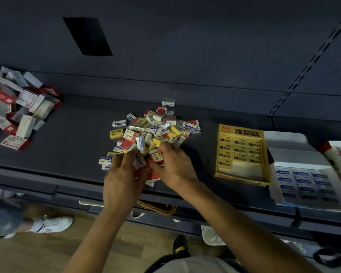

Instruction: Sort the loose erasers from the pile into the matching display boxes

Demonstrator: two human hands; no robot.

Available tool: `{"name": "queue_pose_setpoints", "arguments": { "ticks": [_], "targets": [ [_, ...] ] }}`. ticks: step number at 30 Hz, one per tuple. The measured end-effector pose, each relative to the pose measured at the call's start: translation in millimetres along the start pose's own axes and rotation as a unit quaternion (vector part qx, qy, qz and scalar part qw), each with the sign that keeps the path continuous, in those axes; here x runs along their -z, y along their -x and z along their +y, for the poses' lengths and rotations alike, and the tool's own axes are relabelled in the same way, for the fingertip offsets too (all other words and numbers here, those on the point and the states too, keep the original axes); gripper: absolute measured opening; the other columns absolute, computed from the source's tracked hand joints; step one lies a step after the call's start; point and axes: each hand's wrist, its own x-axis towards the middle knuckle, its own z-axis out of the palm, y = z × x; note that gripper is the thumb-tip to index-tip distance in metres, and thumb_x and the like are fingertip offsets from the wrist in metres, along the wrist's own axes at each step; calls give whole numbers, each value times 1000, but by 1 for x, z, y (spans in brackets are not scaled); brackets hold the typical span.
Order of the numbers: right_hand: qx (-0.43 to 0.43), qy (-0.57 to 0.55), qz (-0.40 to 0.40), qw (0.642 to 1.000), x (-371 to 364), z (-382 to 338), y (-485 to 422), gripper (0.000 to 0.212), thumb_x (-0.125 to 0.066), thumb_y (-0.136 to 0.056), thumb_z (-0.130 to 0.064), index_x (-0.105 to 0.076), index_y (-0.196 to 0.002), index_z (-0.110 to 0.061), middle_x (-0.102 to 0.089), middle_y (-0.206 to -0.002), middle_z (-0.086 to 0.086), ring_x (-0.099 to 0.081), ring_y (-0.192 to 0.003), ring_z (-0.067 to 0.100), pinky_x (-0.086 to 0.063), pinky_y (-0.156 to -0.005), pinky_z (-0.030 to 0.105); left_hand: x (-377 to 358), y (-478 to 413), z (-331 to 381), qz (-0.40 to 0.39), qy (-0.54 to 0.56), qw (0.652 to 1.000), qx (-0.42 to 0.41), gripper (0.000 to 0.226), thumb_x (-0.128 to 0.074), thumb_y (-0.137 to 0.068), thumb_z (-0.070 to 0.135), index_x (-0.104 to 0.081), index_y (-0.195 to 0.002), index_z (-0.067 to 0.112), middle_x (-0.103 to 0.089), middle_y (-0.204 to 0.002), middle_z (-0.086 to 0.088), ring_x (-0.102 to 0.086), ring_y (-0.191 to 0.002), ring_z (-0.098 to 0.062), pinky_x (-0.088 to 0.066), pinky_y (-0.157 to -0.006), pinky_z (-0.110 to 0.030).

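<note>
Eraser (157, 157), small rectangular block in a red/white paper sleeve printed "2B", sits at the near edge of the pile (156, 131), pinched betw. thumb & curled fingers of R hand (173, 166). L hand (122, 174) is just beside it, fingers bent down into the same edge among red-sleeved blocks; can't tell if it grips any. Pile is a loose jumble of yellow, red/white & blue/white sleeved blocks, some marked "ERASER", some film-wrapped & shiny, on a matte dark shelf (67, 138). To the right stands a yellow box (241, 132) of card, header reading "2B", w/ rows of yellow "2B" blocks, near end unfilled. Right of it is a white box (289, 142), rows of blue-label blocks inside. Far left: heap of bigger red/white cartons (18, 111).
</note>
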Motion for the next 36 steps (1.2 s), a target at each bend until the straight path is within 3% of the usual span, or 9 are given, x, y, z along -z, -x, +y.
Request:
{"name": "queue_pose_setpoints", "arguments": {
  "ticks": [8, 15, 18, 21, 25, 28, 31, 34, 36],
  "targets": [
    [5, -4, 13, 1000, 7, 11, 8, 38, -66, -83, -21, -50, -117, -18, -59, -113, -1, -51, -108, 17, -38, -80, 22, 0, -6, 3, 20, 50, 998, 14, 41, -77, -74, 18, -63, -111, 8, -59, -99, -13, -62, -74, -31, -52, -61, -37],
    [11, -15, 72, 997, 20, 20, 18, 34, -70, -79, -19, -58, -110, -18, -63, -107, -2, -52, -101, 17, -36, -78, 20, -6, -5, 18, -5, 221, 975, 9, 39, -74, -75, 24, -61, -111, 20, -60, -106, -2, -65, -87, -16, -58, -71, -35],
    [11, -16, 93, 995, 29, 26, 22, 33, -70, -78, -17, -60, -109, -19, -63, -106, -3, -54, -101, 17, -35, -80, 19, -9, -6, 28, -35, 282, 958, 39, 34, -73, -75, 31, -58, -105, 35, -63, -103, 5, -65, -89, -10, -56, -73, -28],
    [2, -16, 97, 995, 39, 33, 26, 31, -69, -78, -16, -60, -107, -20, -62, -106, -4, -54, -101, 16, -39, -80, 21, -9, -7, 42, -56, 333, 940, 57, 30, -72, -80, 17, -58, -102, 32, -66, -95, 4, -66, -82, -5, -52, -67, -17],
    [-6, -22, 115, 993, 52, 43, 35, 33, -71, -76, -15, -60, -106, -21, -62, -104, -4, -57, -99, 17, -48, -81, 28, -11, -8, 59, -71, 358, 929, 61, 32, -69, -82, 10, -58, -105, 29, -64, -91, 10, -65, -80, -4, -54, -69, -23],
    [-17, -21, 112, 993, 63, 52, 43, 30, -70, -78, -16, -60, -106, -21, -62, -105, -3, -56, -101, 16, -48, -84, 29, -16, -7, 71, -103, 363, 925, 37, 45, -71, -81, 6, -57, -117, 29, -61, -84, 0, -61, -71, -8, -51, -65, -17],
    [-25, -19, 113, 993, 74, 62, 51, 28, -69, -79, -17, -60, -105, -21, -63, -104, -4, -56, -101, 16, -48, -83, 30, -22, -7, 85, -131, 349, 928, 26, 40, -72, -80, 11, -62, -115, 28, -59, -76, -6, -57, -66, -10, -47, -62, -15],
    [-38, -11, 119, 992, 85, 74, 58, 27, -70, -79, -17, -61, -104, -21, -63, -103, -4, -56, -100, 16, -43, -80, 24, -28, -7, 101, -145, 360, 920, 49, 33, -75, -77, 14, -63, -106, 26, -61, -74, 7, -58, -67, -5, -48, -62, -15],
    [-41, -4, 115, 992, 92, 82, 63, 27, -69, -79, -18, -61, -105, -21, -63, -103, -5, -55, -100, 15, -40, -79, 21, -32, -7, 109, -158, 378, 910, 61, 29, -76, -76, 16, -63, -99, 27, -62, -76, 15, -62, -71, -5, -53, -68, -23]
  ]
}}
